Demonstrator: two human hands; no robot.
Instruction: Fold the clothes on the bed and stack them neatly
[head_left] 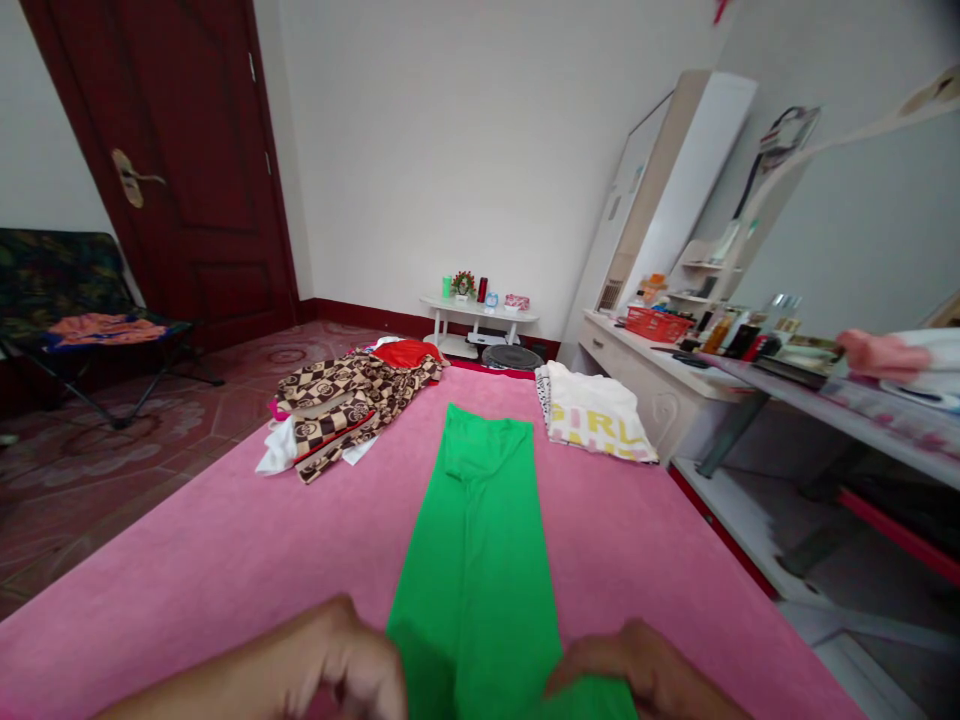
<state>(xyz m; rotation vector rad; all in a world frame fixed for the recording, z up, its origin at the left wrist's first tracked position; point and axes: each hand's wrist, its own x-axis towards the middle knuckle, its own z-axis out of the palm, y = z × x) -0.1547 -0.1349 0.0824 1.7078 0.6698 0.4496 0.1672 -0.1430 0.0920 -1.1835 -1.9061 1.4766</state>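
A long strip of bright green garment (476, 540) lies folded lengthwise on the pink bed cover (300, 570). Its far end is squared off with a slanting flap of cloth, while the near end runs out below the picture. At the garment's lower left edge is my left hand (345, 660), fingers curled in and closed on the cloth, the fingertips partly cut off. Over its lower right edge bends my right hand (645, 665), thumb and fingers closed on the green cloth. Both hands are slightly blurred.
A loose pile with a brown checkered garment (330, 400) lies at the bed's far left. Folded white clothes (592, 410) are stacked at the far right. Beyond stands a low white table (480, 308). A cluttered dresser (660, 370) lines the right side; a folding chair (82, 320) stands left.
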